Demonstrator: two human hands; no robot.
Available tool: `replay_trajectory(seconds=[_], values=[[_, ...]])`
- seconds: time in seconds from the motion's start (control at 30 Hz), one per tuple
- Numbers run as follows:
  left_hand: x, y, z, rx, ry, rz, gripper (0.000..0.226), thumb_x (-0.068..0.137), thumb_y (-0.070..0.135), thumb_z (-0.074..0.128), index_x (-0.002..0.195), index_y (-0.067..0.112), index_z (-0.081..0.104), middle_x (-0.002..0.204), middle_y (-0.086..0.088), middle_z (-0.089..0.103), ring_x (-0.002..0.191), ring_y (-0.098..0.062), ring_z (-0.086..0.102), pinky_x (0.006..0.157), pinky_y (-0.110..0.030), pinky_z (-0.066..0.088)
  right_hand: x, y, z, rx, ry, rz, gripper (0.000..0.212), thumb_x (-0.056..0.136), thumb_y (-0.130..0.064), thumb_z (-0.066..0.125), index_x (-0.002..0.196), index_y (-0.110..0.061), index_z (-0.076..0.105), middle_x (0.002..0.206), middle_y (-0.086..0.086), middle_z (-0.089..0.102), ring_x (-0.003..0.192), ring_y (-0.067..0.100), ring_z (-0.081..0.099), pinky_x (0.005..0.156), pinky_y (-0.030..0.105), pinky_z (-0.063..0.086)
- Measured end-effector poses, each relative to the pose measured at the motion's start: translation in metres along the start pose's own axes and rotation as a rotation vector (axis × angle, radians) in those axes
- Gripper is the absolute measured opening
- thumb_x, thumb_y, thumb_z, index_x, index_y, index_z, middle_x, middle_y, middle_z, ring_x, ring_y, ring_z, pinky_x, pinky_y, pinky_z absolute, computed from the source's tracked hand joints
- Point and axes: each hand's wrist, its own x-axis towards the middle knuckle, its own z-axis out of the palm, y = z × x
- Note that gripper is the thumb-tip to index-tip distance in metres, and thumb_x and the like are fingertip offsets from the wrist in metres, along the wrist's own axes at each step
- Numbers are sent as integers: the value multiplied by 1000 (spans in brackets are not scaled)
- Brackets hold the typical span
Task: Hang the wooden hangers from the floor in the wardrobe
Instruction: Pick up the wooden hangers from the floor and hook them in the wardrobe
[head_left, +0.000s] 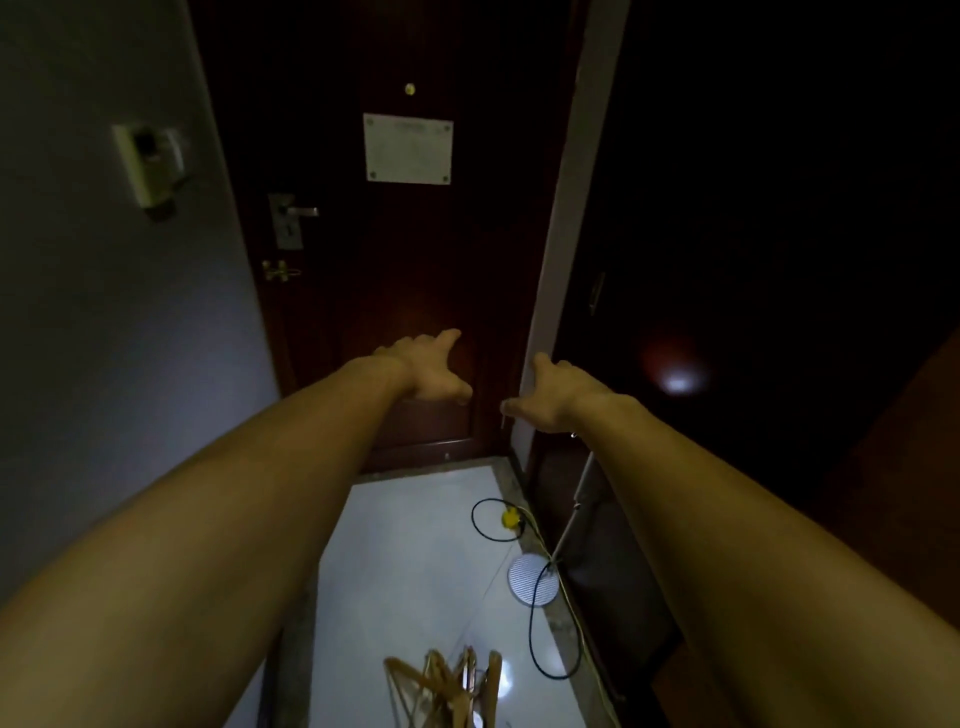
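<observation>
Wooden hangers (447, 686): tangled heap on the pale floor (415, 545), bottom of view, untouched, so pickup not yet begun. Pale thin bars crossing, blurry. Left hand (428, 371) & right hand (556, 392) stretched fwd, fingers loose, holding nothing, prob. readying. Wardrobe (727, 260) dark, at right.

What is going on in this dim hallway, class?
A person reaches both bare arms forward. The left hand and the right hand are open and hold nothing; the right is close to the dark wardrobe on that side. The wooden hangers lie in a pile on the floor below, not yet picked up.
</observation>
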Motion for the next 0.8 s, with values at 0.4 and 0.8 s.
replay_trajectory(seconds=[0.4,0.8], values=[[12,-24,82,-169,-108,-215,105,74,51,68,156,29,7,159,-10,30,140,-34,36,112,-48,37,62,19,83,-24,-215,-125,82,86,-54,66,150,-17,31,147,18,42,128,39,49,104,43,45],[31,-81,232,-342,-334,-333,96,84,33,72,157,19,11,162,-15,20,146,-36,27,115,-48,32,87,43,248,-103,-512,-65,84,85,-52,65,150,-14,28,142,17,48,126,37,51,101,47,48]])
